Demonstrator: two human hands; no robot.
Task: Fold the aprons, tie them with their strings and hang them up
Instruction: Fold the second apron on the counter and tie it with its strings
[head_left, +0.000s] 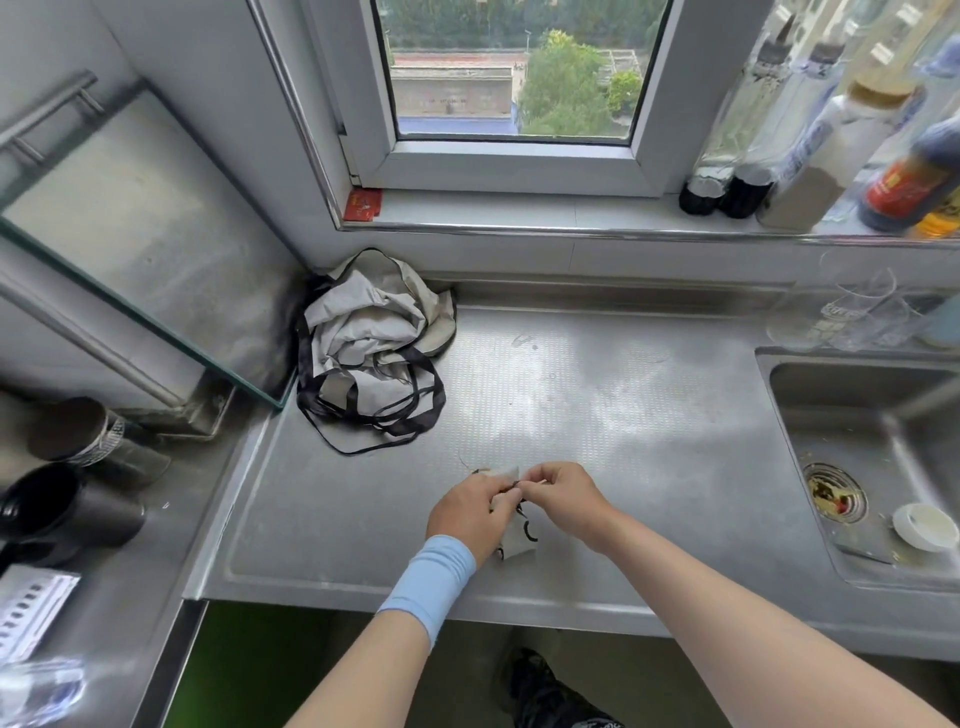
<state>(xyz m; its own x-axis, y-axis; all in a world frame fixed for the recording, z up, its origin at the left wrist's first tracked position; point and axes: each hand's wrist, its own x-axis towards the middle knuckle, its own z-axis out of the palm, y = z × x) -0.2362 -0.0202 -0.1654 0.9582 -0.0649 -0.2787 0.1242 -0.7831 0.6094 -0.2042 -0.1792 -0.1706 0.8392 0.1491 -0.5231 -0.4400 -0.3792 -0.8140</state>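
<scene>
While both hands work close together over the steel counter (623, 415), well left of the sink (831, 415), a small folded apron (519, 543) sits btwn them. It's pale w/ black trim, and its lower end rests on the counter. The left hand (470, 512), w/ a light-blue wristband (431, 582) behind it, has its fingers curled round the bundle's left side & grips it. The right hand (563, 499), on the side nearer the sink, pinches the black string (529, 531) at the bundle's top w/ thumb & fingertips. More of that string curls down the bundle's face. Can't tell if a knot is made.

A second apron (371, 338) lies further left of the sink, in the counter's back corner against the wall. It's a crumpled grey-white heap w/ black straps looping loose over its front, and neither hand touches it.

Inside the sink there's a drain (835, 499) w/ food scraps, & a white round lid (924, 526) just to its right. Behind the sink stands clear glassware (857, 306), blurred. Above that, on the window sill, is a row of bottles (831, 156), some dark, one w/ a red label. A red packet (363, 204) lies at the sill's end far left of the sink. Farthest left of the sink, on a lower surface past the counter edge, sit two dark cups (67, 512).
</scene>
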